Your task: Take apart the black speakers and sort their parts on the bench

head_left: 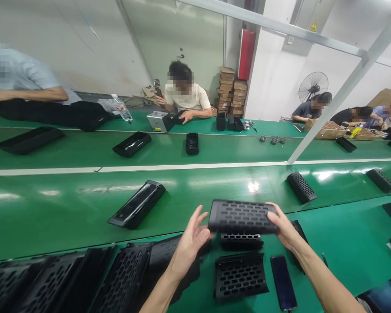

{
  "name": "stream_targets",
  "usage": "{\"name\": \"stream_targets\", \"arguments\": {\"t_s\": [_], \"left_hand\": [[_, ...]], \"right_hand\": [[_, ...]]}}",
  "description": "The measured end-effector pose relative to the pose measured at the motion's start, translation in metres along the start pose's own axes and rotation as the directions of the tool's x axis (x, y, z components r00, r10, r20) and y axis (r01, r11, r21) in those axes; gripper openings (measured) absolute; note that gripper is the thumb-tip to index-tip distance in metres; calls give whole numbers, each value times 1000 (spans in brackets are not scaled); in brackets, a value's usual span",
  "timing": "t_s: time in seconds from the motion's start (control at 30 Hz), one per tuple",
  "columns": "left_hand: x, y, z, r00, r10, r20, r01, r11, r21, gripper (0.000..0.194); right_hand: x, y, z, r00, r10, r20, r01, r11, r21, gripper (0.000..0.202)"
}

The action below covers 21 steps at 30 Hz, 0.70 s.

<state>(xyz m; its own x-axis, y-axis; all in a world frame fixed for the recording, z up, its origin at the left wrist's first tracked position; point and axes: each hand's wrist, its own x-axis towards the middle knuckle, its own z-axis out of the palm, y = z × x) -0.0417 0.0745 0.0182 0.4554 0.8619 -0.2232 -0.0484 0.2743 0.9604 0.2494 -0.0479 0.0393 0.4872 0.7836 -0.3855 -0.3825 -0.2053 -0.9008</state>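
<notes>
My right hand (284, 226) grips the right end of a black slotted housing (243, 216), thumb on its face, and holds it level above the bench edge. At its left end, my left hand (192, 243) has its fingers spread; whether a fingertip touches the housing I cannot tell. Beneath it lie a black slotted panel (241, 276) and another slotted part (241, 241), partly covered. A dark smartphone (283, 282) lies right of the panel, below my right forearm. Several black slotted panels (124, 269) are piled to the left of my left forearm.
Black housings lie on the green belt (68, 204), one at left (138, 204) and one at right (301, 188). A slanted metal post (326, 111) rises beyond. Across the belts, a person in a light shirt (195, 102) works beside a grey box (159, 121); other people sit further along.
</notes>
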Motion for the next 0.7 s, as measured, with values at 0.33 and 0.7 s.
{"name": "stream_targets", "arguments": {"t_s": [0.33, 0.7], "left_hand": [[-93, -131, -70, 728, -80, -681, 408, 848, 337, 64], [-54, -179, -60, 761, -186, -621, 605, 549, 576, 18]], "right_hand": [[166, 26, -13, 823, 120, -555, -53, 989, 135, 47], [154, 10, -40, 680, -31, -732, -112, 983, -146, 39]]}}
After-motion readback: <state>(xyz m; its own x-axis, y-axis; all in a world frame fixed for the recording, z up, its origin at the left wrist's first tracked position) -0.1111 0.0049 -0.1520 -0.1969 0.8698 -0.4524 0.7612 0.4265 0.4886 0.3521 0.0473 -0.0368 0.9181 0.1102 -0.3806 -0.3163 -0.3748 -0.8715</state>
